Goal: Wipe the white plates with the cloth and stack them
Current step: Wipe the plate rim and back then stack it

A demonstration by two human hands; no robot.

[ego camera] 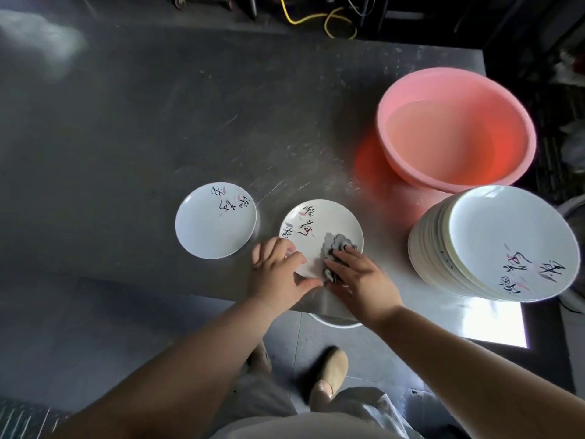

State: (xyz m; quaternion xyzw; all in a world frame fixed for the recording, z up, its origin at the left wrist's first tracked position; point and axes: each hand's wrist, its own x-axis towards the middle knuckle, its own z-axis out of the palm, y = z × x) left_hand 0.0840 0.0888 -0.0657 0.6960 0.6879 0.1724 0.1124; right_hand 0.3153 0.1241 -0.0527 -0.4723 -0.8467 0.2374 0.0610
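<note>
plate [316, 229] lies flat just ahead of both hands, its near rim at the table [126, 137] edge. the right hand [361, 280] presses the cloth [337, 247] onto the plate's right side, fingers fairly straight over it. the left hand [278, 274] steadies the near-left rim, fingers lightly curled on it. one plate [215, 220] sits left of the left hand; the stack [493, 245] stands right of the right hand, which is nearer it.

Wide bare table [126, 128] across the upper left and centre of the frame, open passage there. Right side is crowded: the pink basin [456, 128] at upper right, the tall plate stack [493, 245] just below it, a narrow gap between. A lone plate [216, 220] sits left of centre, a slim lane beside it.
</note>
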